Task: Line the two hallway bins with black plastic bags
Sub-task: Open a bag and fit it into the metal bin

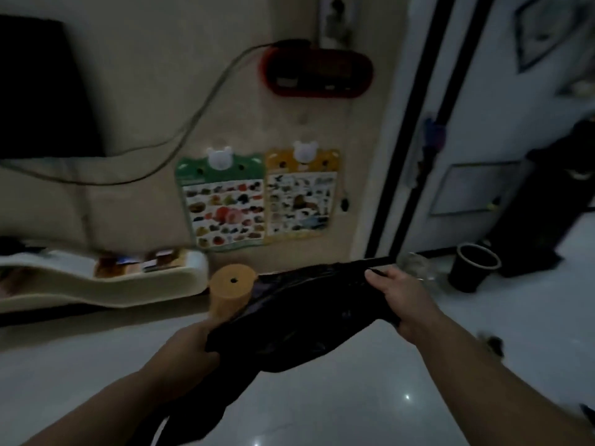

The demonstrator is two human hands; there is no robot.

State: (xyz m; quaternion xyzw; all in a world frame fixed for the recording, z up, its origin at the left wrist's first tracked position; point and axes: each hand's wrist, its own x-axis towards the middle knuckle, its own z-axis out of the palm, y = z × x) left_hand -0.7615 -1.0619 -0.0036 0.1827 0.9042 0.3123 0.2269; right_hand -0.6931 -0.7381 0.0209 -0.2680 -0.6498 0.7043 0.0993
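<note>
A crumpled black plastic bag (299, 317) is stretched between both hands above the white floor. My left hand (190, 342) grips its lower left end, from which loose plastic hangs down. My right hand (399, 300) grips its upper right end. A small dark round bin (475, 268) stands on the floor at the right, beyond my right hand, close to the doorway. An orange cylinder-shaped container (230, 292) with a hole in its top stands right behind the bag near the wall. The picture is dim and blurred.
Two picture charts (257, 197) hang on the beige wall ahead, under a red device (317, 72) with a cable. A low cream shelf (106, 278) with small items sits at the left. A black-edged door frame (415, 156) and dark furniture (553, 194) stand at the right.
</note>
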